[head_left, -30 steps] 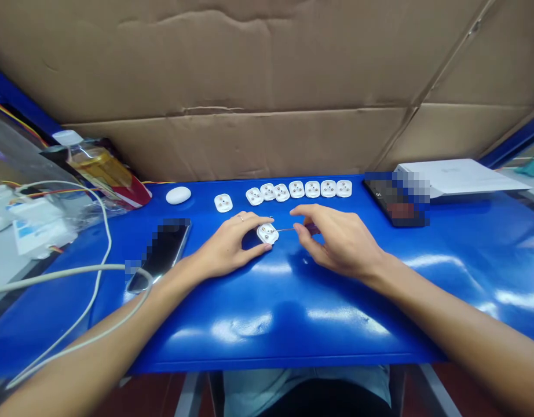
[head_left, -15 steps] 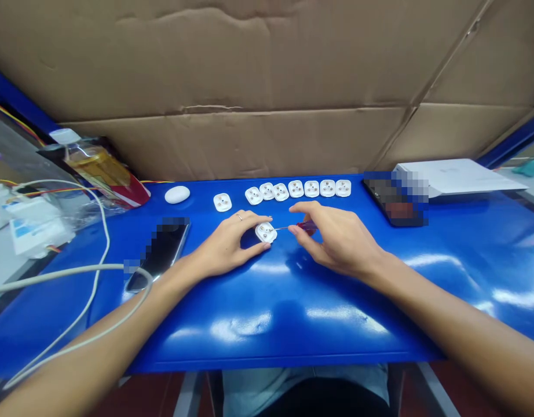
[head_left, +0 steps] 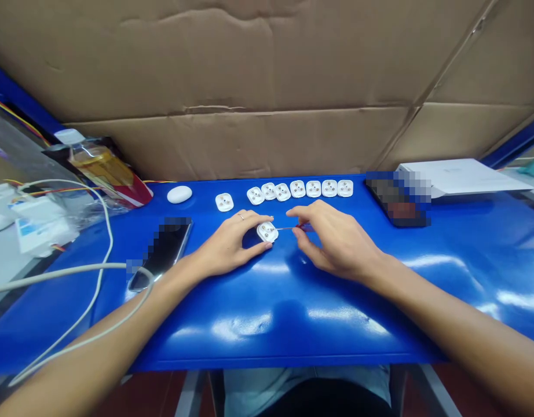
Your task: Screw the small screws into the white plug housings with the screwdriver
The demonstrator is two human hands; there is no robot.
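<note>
Right hand [head_left: 336,237] has shifted slightly, pinching a screwdriver [head_left: 286,229] beside the white piece [head_left: 267,232] left hand [head_left: 230,243] pinches.

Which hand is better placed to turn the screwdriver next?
Probably the right hand: it holds the screwdriver, the shaft meeting the right side of the white piece. The left hand is occupied, holding that piece between thumb and fingers.

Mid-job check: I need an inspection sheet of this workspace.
Surface: glossy blue tabletop, light glare.
Job's things: white part, thin-shafted tool reaching its edge; eight similar parts behind.
Clutter: phone, white oval object, bottle, dark device, flat white object.
Hands: left hand grips white part; right hand holds tool.
Cables: pale cable crosses left forearm in view, contact unclear.
Surroundings: cardboard behind.
</note>
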